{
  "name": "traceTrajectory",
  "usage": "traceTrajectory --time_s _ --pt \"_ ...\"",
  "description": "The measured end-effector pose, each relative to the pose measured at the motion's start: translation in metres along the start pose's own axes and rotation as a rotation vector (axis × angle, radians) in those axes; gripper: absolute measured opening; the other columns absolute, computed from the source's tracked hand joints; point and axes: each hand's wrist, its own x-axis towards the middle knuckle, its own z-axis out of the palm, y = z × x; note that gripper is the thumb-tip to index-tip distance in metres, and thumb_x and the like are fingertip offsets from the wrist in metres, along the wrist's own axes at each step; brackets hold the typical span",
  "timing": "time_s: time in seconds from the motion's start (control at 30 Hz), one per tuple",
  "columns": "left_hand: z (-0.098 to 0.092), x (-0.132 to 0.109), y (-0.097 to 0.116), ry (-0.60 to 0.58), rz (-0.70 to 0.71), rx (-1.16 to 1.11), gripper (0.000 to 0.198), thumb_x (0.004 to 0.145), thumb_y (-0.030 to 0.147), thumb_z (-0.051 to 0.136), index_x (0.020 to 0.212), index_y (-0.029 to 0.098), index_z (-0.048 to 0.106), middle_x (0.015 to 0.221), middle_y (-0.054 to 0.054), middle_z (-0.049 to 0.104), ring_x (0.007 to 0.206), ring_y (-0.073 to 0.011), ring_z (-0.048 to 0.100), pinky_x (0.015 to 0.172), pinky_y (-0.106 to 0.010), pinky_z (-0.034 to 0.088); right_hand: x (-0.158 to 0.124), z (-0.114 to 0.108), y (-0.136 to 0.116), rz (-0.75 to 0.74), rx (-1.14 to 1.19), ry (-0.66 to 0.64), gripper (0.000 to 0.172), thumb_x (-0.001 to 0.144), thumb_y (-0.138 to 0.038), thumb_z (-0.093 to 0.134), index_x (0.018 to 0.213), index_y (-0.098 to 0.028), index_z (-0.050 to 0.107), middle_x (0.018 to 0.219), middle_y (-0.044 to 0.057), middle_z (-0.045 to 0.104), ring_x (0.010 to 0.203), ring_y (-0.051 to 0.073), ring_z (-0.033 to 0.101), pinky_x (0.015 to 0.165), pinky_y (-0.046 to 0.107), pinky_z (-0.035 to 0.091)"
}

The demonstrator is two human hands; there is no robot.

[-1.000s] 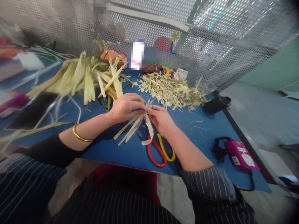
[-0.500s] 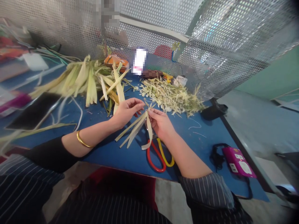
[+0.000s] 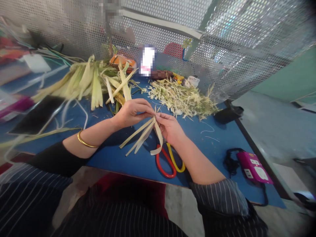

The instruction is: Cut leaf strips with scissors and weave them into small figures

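Pale corn husk strips (image 3: 145, 135), gathered at the top, fan out downward over the blue table. My right hand (image 3: 170, 126) pinches the bundle near its gathered end. From the other side, my left hand (image 3: 134, 112) has its fingers closed at that same point, the tips touching my right fingertips. Whether a fine thread runs between them is too small to tell. Below my right hand lie scissors (image 3: 158, 160) with one red and one yellow handle. Their blades are mostly hidden behind the strips and the hand.
Whole husks (image 3: 84, 80) are heaped back left; shredded husk (image 3: 182, 97) lies back right. A phone (image 3: 147, 61) stands by the perforated metal screen (image 3: 237, 49). To the right are a black cylinder (image 3: 228, 114) and a magenta box (image 3: 255, 167) with a cord. A dark flat panel (image 3: 37, 115) lies left.
My left hand has moved right and slightly up, its fingertips now closed at the gathered end. My right hand still holds the strips. The camera view has shifted slightly.
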Motion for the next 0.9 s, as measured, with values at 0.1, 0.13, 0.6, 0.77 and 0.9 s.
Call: traceTrajectory --time_s 0.1,0.13,0.6,0.77,0.9 --pt "0.001 0.000 0.000 -0.006 0.001 0.051 0.012 0.072 0.020 0.068 0.081 0.024 0.074 0.088 -0.007 0.067 0.088 -0.0195 0.058 0.086 -0.032 0.044 0.000 0.000 0.001 0.007 -0.013 0.024 0.016 0.067 -0.031 0.074 0.072 -0.019 0.065 0.062 -0.002 0.061 0.055 0.010 0.055 0.061 0.026 0.046" --pt "0.002 0.000 0.000 -0.001 0.007 0.074 0.010 0.072 0.020 0.068 0.081 0.023 0.073 0.087 -0.007 0.066 0.086 -0.0194 0.057 0.084 -0.032 0.044 0.000 0.000 0.001 0.012 -0.016 0.032 0.016 0.067 -0.031 0.074 0.072 -0.019 0.065 0.061 -0.002 0.061 0.055 0.010 0.054 0.061 0.026 0.045" --pt "0.028 -0.005 -0.004 0.216 -0.148 -0.238 0.011 0.079 0.027 0.063 0.078 0.016 0.061 0.078 -0.002 0.059 0.063 -0.0092 0.049 0.061 -0.022 0.041 0.000 0.002 0.003 -0.043 -0.023 0.046 0.017 0.068 -0.032 0.074 0.069 -0.019 0.062 0.061 -0.004 0.058 0.053 0.008 0.051 0.057 0.024 0.042" --pt "0.034 -0.006 -0.005 0.259 -0.264 -0.459 0.015 0.079 0.031 0.064 0.078 0.017 0.058 0.081 -0.003 0.063 0.055 -0.0072 0.047 0.051 -0.021 0.037 0.001 0.003 0.006 -0.055 -0.064 0.056 0.022 0.066 -0.037 0.074 0.068 -0.019 0.060 0.060 -0.004 0.057 0.052 0.008 0.049 0.054 0.024 0.039" --pt "0.034 -0.005 -0.009 0.235 -0.279 -0.485 0.015 0.080 0.030 0.063 0.078 0.017 0.056 0.073 -0.001 0.062 0.052 -0.0062 0.045 0.049 -0.020 0.035 0.000 0.003 0.004 -0.082 -0.283 0.093 0.027 0.072 -0.043 0.067 0.068 -0.019 0.057 0.054 -0.005 0.049 0.046 0.007 0.041 0.047 0.023 0.031"
